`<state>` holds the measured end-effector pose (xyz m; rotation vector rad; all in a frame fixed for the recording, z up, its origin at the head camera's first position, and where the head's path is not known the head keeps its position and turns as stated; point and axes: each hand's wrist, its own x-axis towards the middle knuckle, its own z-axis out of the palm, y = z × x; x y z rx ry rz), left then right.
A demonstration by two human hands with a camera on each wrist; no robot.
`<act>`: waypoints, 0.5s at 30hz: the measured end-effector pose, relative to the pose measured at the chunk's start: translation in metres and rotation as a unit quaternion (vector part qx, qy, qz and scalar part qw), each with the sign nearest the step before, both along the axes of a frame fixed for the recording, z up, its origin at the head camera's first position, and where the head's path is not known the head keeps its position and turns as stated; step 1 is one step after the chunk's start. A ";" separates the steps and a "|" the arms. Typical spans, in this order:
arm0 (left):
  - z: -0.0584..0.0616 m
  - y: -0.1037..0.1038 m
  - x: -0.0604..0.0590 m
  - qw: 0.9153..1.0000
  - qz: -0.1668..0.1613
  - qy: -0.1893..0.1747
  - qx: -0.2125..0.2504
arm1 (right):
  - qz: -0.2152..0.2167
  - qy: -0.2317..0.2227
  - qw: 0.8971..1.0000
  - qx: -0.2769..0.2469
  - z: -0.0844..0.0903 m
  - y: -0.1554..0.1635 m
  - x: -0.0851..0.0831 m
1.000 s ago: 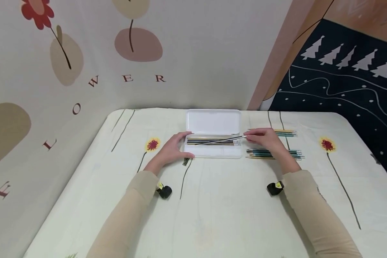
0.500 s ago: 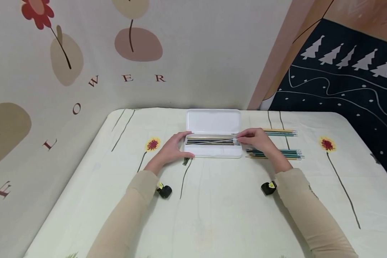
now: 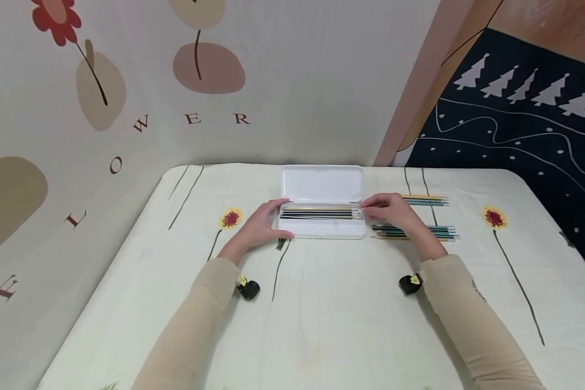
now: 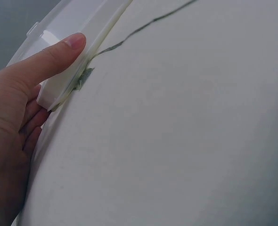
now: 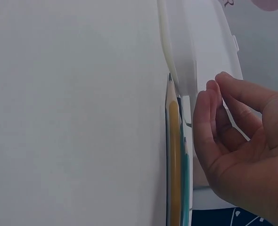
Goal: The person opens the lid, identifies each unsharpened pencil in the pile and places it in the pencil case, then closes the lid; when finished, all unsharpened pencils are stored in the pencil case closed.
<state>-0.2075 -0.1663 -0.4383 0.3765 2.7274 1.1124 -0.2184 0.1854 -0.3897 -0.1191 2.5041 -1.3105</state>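
Observation:
An open white pencil case (image 3: pixel 317 229) lies on the table, its lid (image 3: pixel 323 184) folded back towards the wall. Side by side in its back part rest several dark and gold-striped pencils (image 3: pixel 317 213). My left hand (image 3: pixel 259 226) grips the case's left end; the left wrist view puts the thumb (image 4: pixel 59 56) over the front edge, the other fingers partly hidden behind. My right hand (image 3: pixel 395 211) is at the case's right end, near the pencil ends. In the right wrist view, its fingers (image 5: pixel 205 113) are loosely bent with nothing visible between them.
Right of the case lie two groups of pencils: yellow and green ones (image 3: pixel 426 201) at the back, mostly dark green ones (image 3: pixel 419 233) in front. A flower-printed cloth (image 3: pixel 322 303) covers the table. Behind it rises a printed wall (image 3: pixel 312 119).
The pencil that my right hand held slantwise came left and down into the case and now lies along the others. The right hand has let go and shifted slightly right; the left stays put.

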 end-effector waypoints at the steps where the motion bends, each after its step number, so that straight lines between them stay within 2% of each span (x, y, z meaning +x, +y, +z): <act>1: 0.000 0.000 0.000 1.000 0.000 0.001 0.000 | -0.001 -0.002 1.000 0.000 0.001 0.001 0.000; 15: 0.002 -0.001 0.001 1.000 -0.004 -0.001 0.006 | -0.014 -0.013 1.000 -0.010 0.006 0.018 0.003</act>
